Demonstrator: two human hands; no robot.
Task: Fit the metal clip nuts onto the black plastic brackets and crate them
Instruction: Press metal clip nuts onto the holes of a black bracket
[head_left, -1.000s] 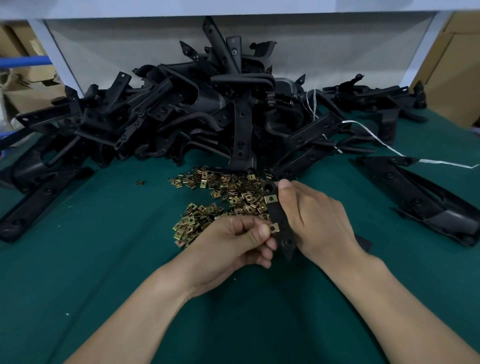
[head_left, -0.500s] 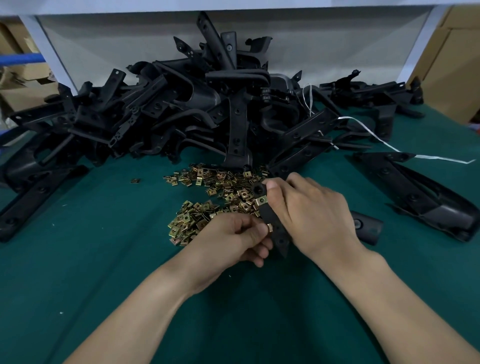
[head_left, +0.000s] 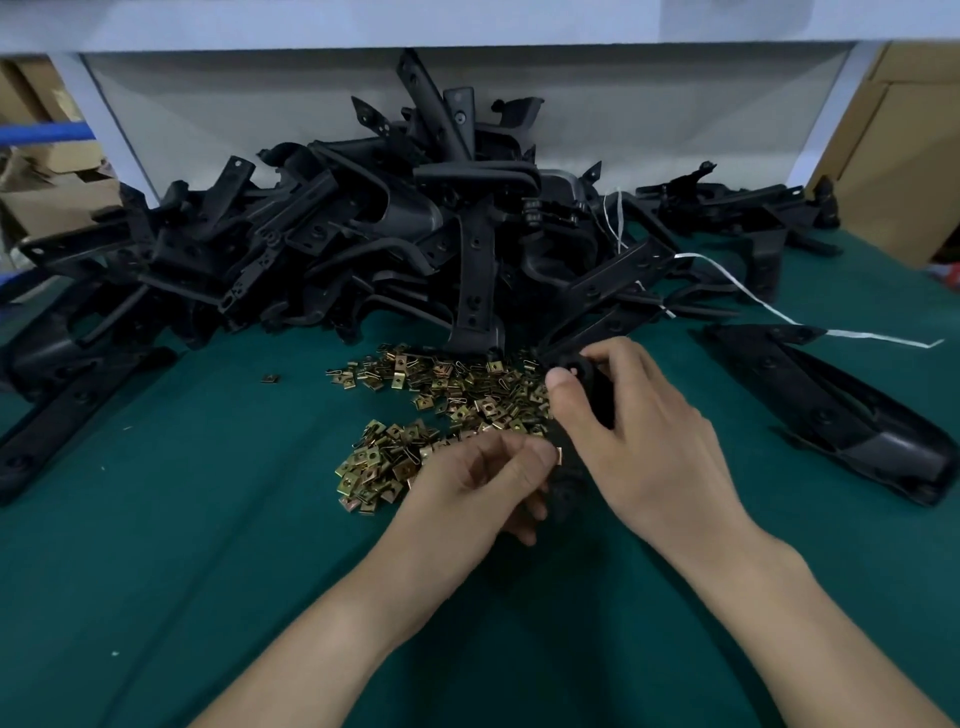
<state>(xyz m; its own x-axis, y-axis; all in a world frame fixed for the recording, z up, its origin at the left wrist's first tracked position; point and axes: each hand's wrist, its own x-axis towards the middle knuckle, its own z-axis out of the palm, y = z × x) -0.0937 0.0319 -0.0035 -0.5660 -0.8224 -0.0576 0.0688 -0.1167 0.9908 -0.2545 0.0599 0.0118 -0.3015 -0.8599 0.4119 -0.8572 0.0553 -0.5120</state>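
Clip nut nearly home on the bracket's edge

The clip nut that stood clear a second ago now shows only a sliver against the black bracket, so I judge it almost seated. My left hand pinches it; my right hand grips the bracket beside the loose clip nuts on the table.

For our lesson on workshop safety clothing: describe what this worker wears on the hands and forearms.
Nothing is worn. The left hand and right hand are gloveless, with no rings visible. The left forearm and right forearm are uncovered to the frame's edge: no sleeves, watch, bracelet or wristband show.
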